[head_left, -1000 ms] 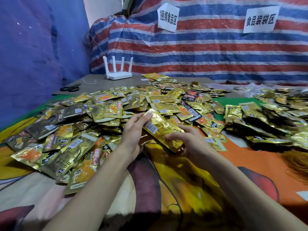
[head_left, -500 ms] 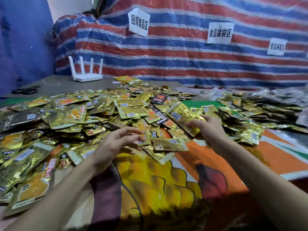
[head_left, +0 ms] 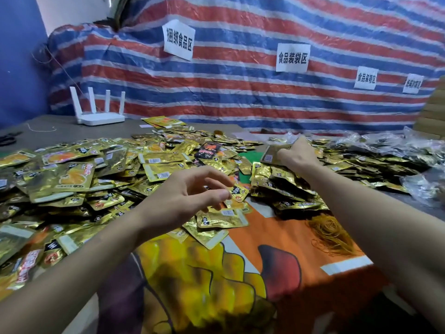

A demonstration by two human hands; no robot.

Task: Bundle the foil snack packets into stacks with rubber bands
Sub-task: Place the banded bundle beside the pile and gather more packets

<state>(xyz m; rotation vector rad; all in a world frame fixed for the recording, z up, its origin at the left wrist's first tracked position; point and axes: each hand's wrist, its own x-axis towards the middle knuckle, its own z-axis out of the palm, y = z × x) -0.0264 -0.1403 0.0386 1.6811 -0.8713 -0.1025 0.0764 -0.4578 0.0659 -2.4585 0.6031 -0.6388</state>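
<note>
The light is bright and soft, and seems to come from above. The gold packets (head_left: 72, 177) shine with small white glints. The bottom right corner is dark with shadow. The arms (head_left: 72, 273) look blurry near the bottom edge. The tarp (head_left: 240, 92) stripes bend at the sides. The far signs (head_left: 413, 83) are fuzzy.

packets (head_left: 96, 174) crowd left; bare cloth (head_left: 284, 227) ahead
</note>
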